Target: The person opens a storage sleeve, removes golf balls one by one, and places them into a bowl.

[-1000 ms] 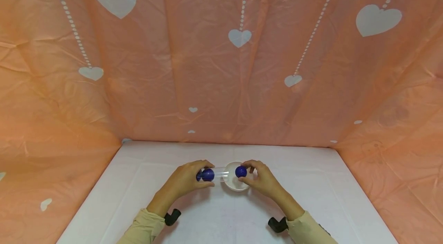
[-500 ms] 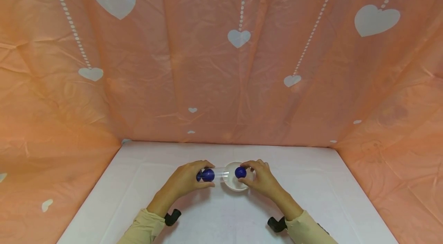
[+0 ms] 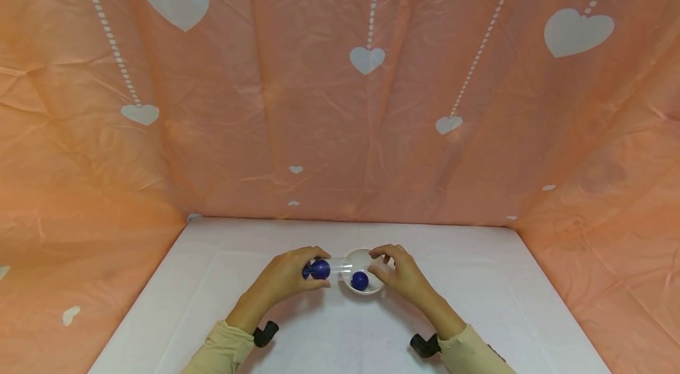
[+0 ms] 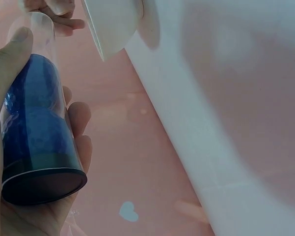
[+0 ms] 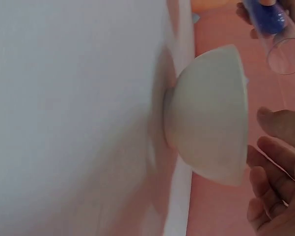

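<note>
My left hand grips a clear plastic tube, its mouth pointing right over the left rim of a white bowl. Two blue balls sit one behind the other at the tube's dark-capped end. Another blue ball lies in the bowl, towards its near side. Over the bowl's right rim hovers my right hand, thumb and fingers parted, with nothing between them. In the right wrist view that hand is beside the bowl's rim, apart from the tube's mouth.
The bowl stands on a white-covered table. An orange sheet with white hearts hangs behind the table and along both sides. Black devices are strapped at both wrists.
My right fingers have let go of the blue ball, which has dropped into the bowl. The left hand holds the tube almost where it was.
</note>
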The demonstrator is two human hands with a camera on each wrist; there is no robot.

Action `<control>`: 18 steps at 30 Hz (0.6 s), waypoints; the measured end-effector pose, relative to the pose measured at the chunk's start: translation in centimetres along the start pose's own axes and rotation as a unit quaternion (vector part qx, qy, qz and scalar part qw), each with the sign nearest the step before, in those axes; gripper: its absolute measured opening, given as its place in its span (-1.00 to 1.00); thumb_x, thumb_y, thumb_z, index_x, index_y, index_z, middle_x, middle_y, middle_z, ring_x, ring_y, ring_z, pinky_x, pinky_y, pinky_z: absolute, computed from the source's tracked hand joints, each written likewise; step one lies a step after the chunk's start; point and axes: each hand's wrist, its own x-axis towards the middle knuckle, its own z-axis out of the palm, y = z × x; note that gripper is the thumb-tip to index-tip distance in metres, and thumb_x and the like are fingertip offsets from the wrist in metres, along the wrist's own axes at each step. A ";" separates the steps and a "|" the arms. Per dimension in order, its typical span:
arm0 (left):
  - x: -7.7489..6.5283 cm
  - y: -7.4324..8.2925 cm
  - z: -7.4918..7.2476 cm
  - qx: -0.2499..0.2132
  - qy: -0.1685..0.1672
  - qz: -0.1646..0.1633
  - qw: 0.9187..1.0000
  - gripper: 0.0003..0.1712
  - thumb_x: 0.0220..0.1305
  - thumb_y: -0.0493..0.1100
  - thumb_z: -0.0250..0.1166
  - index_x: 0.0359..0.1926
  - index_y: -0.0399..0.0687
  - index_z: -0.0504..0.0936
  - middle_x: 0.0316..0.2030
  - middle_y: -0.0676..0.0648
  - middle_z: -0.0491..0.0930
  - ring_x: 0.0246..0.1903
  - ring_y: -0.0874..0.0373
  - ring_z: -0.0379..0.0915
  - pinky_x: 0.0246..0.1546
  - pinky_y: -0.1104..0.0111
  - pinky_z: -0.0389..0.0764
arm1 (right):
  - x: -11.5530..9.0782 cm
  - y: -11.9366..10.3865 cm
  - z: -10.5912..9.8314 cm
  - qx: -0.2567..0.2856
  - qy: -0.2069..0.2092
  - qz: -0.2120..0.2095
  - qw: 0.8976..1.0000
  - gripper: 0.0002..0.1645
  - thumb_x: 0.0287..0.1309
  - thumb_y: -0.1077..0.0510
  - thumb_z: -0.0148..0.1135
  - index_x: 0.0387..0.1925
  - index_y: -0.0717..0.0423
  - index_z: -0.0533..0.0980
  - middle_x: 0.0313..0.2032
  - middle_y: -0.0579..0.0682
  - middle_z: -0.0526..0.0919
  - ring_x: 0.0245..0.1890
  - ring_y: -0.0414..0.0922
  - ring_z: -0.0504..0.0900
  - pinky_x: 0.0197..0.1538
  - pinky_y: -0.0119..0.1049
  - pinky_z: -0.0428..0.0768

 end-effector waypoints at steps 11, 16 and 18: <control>0.1 0.1 0.0 -0.005 0.003 -0.001 1.000 -0.44 0.16 0.13 0.67 0.15 0.21 0.71 0.01 0.09 0.78 -0.09 0.18 0.70 -0.03 0.12 0.74 | -0.1 -1.1 -0.5 0.113 -0.028 0.008 0.993 -0.66 0.28 0.21 0.55 0.05 0.16 0.69 -0.08 0.05 0.81 -0.19 -0.06 0.66 -0.09 -0.25 0.65; 0.2 0.0 0.1 0.002 0.001 0.008 1.000 -0.43 0.16 0.17 0.66 0.16 0.20 0.71 0.01 0.10 0.77 -0.09 0.20 0.69 -0.05 0.16 0.74 | -0.2 -1.4 -0.4 0.145 -0.047 0.013 0.988 -0.63 0.29 0.21 0.54 0.08 0.21 0.68 -0.07 0.09 0.80 -0.20 -0.17 0.66 -0.09 -0.25 0.68; 0.2 0.0 0.1 0.005 0.002 0.012 1.000 -0.42 0.17 0.18 0.65 0.16 0.19 0.71 0.01 0.10 0.77 -0.09 0.20 0.69 -0.06 0.16 0.73 | -0.3 -1.5 -0.4 0.156 -0.051 0.008 0.986 -0.62 0.30 0.23 0.53 0.10 0.23 0.67 -0.05 0.13 0.80 -0.19 -0.17 0.66 -0.08 -0.25 0.68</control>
